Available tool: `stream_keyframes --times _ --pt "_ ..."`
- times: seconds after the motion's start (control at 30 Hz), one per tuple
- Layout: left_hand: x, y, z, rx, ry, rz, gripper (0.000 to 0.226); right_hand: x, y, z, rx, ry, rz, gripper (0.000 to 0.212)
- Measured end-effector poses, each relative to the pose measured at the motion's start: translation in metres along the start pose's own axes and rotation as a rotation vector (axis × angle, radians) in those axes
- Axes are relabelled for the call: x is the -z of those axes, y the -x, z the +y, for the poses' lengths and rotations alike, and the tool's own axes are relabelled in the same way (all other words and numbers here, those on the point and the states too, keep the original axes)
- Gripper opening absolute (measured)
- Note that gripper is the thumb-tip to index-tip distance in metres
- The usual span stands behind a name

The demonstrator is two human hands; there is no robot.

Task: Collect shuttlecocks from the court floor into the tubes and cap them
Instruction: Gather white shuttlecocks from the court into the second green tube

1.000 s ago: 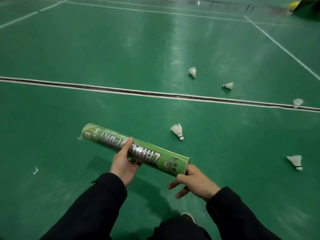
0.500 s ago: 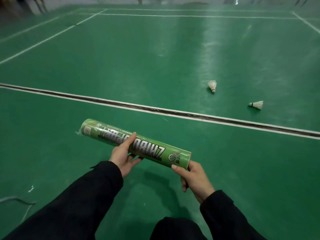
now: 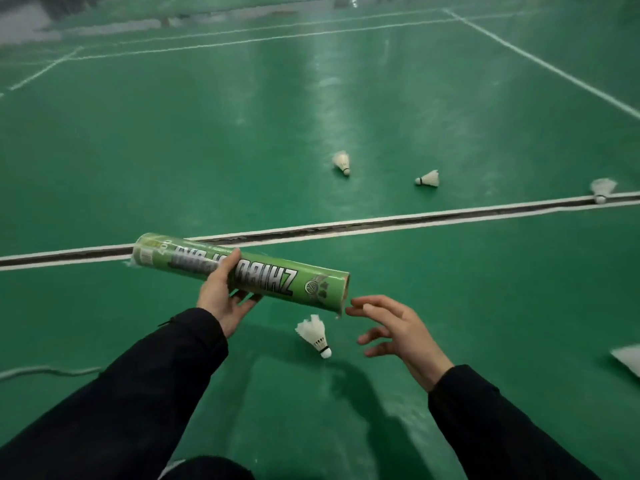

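The nearest white feathered shuttlecock point(image 3: 314, 336) lies on the green court floor point(image 3: 207, 150) below the green cardboard tube point(image 3: 242, 271) the left hand point(image 3: 221, 299) grips, and the right hand point(image 3: 394, 332), fingers point(image 3: 360, 303) spread and empty, could crush its feathers by grabbing carelessly.

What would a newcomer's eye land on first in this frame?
The green tube, gripped mid-frame by the left hand, its uncapped end facing the open right hand. Next, the white shuttlecock on the floor just below that end, and two more beyond the dark seam line.
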State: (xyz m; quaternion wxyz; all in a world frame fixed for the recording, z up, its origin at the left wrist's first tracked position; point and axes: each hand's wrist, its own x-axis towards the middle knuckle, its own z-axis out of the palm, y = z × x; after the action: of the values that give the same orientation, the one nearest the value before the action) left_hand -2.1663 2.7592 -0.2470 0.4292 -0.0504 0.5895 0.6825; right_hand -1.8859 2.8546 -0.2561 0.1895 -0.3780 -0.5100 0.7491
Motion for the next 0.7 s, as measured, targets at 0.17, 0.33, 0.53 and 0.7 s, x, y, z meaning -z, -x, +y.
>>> stream_keyframes --times 0.17,0.33,0.53,0.7 --pt "0.015 -0.06 -0.038 0.074 -0.012 -0.05 0.044 0.014 0.015 0.075 -0.111 0.106 0.162 0.015" --pt "0.039 -0.093 -0.046 0.182 0.001 -0.13 0.053 -0.023 -0.002 0.117 -0.128 0.39 0.231 0.014" --pt "0.082 -0.112 -0.017 0.135 -0.015 -0.119 0.058 -0.089 -0.093 0.118 0.11 1.134 0.245 0.048" --pt "0.139 -0.124 0.002 0.069 -0.109 -0.032 0.062 -0.114 -0.178 0.143 0.138 1.727 0.002 0.081"
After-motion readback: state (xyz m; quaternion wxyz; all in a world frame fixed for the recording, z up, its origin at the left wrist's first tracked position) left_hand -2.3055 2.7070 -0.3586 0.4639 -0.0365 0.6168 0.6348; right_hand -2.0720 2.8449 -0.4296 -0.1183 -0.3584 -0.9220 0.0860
